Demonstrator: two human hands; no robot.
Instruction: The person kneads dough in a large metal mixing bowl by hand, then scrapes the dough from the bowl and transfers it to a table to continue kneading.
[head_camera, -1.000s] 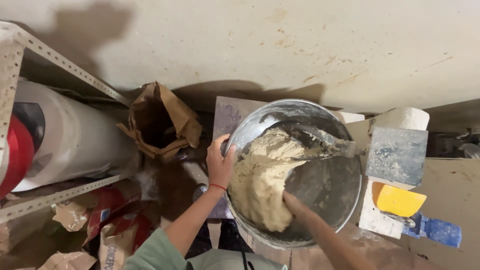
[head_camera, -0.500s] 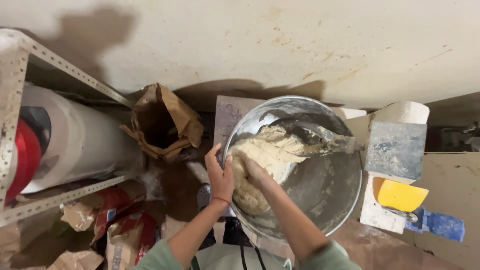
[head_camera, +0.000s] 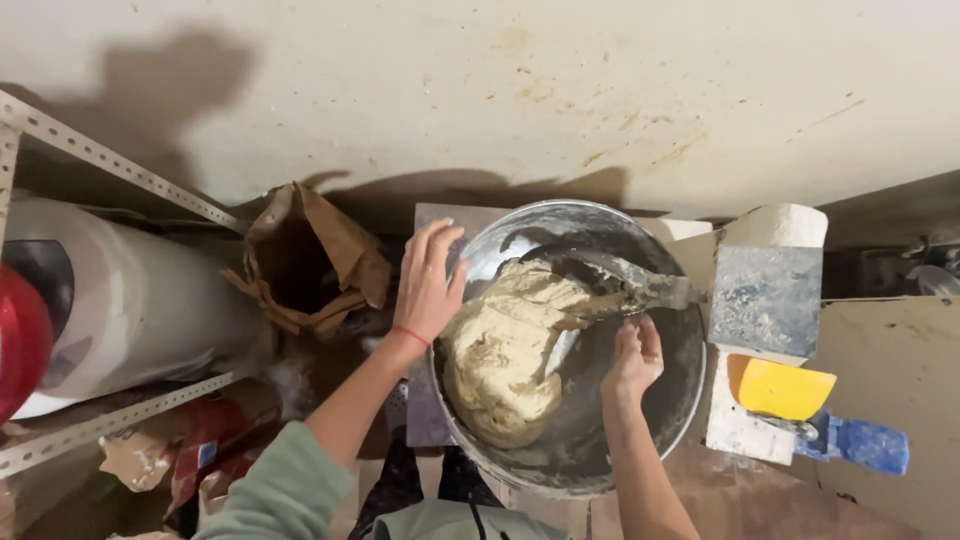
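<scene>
A big round metal bowl (head_camera: 668, 430) stands below me with a lump of pale tan paste (head_camera: 505, 355) heaped on its left side. A smeared trowel (head_camera: 640, 290) lies across the bowl's upper right, its blade in the paste. My left hand (head_camera: 428, 282) rests flat on the bowl's left rim, fingers spread, a red band at the wrist. My right hand (head_camera: 636, 357) is inside the bowl, right of the paste and just under the trowel, fingers curled; I cannot see whether it grips anything.
An open brown paper sack (head_camera: 305, 262) stands left of the bowl. A large white roll (head_camera: 130, 300) lies on a metal rack (head_camera: 90, 155) at far left. A flat grey float (head_camera: 765, 300), a yellow scraper (head_camera: 780, 388) and a blue handle (head_camera: 865, 445) lie at right. A pale wall (head_camera: 500, 80) is ahead.
My right hand has left the paste on the left side and moved to the bowl's right, under the trowel. My left hand has slid up the left rim.
</scene>
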